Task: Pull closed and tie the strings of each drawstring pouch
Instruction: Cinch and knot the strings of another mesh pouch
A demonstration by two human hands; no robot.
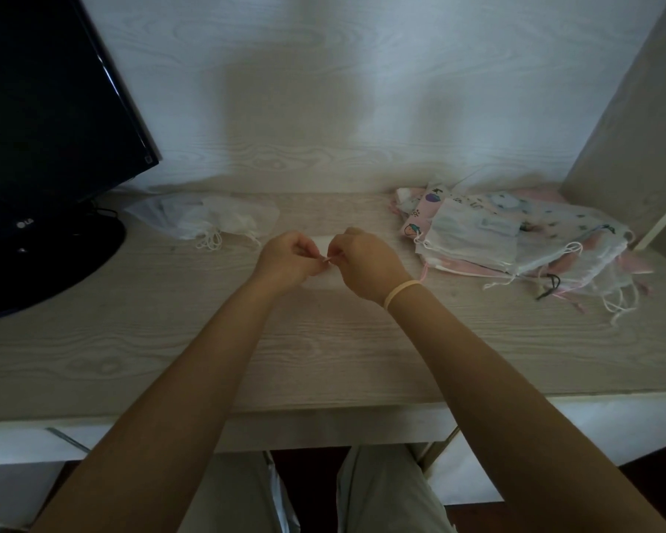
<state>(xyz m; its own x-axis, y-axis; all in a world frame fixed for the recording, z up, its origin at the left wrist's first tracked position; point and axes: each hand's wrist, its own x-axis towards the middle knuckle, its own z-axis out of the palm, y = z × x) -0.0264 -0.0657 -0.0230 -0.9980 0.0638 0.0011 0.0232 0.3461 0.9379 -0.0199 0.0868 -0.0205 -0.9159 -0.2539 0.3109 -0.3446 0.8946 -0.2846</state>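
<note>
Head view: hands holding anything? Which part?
Both the left hand and the right hand pinch the strings of a white pouch on the desk, at the string ends between the fingers.

Pale matt wood grain is covering the desk (170,340); thin cloth pouches (516,240) are lying right; a glossy black monitor (47,109) is gleaming upper left.

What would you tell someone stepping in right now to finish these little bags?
Left hand and right hand: both pinch the strings of a white pouch lying on the desk between them; the knot is not visibly finished.
Small pile of white pouches sits left, near the monitor; whether they are tied is unclear.
Larger heap of patterned pouches on the right has loose strings hanging, probably left to do.
</note>
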